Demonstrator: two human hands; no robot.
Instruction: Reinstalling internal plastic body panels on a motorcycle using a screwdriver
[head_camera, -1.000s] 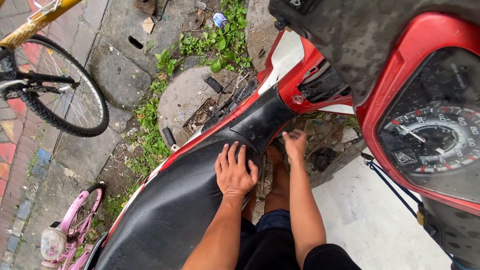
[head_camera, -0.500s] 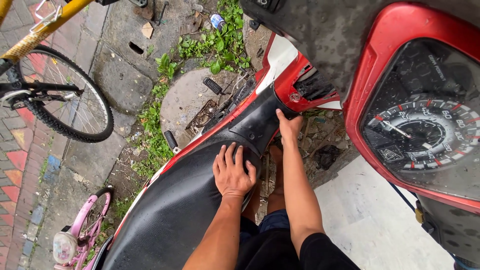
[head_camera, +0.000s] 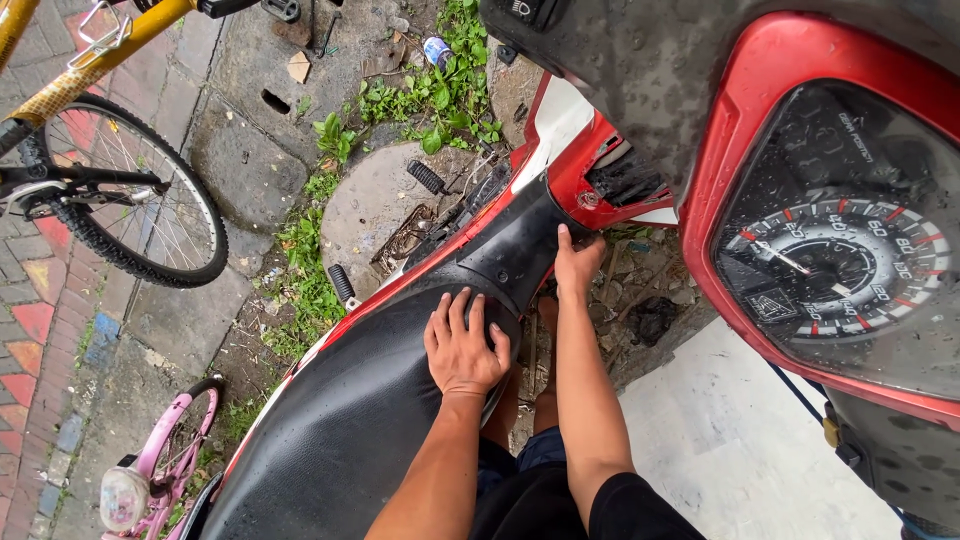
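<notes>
Black scooter seat (head_camera: 340, 430) lies under the left hand (head_camera: 462, 345), fingers (head_camera: 447, 312) spread flat.

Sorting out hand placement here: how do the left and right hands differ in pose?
The left hand lies flat, fingers spread, on the black seat. The right hand reaches further forward, fingers bent against the black centre panel near the red bodywork. Both are bare and hold nothing.

One red motorbike (head_camera: 560, 190) with one black seat (head_camera: 350, 420) and one speedometer (head_camera: 840, 270). Two hands present: left hand (head_camera: 465, 345), right hand (head_camera: 578, 265). Two bicycles: one yellow bicycle (head_camera: 100, 60), one pink bicycle (head_camera: 165, 455). Two footpegs (head_camera: 428, 177).
</notes>
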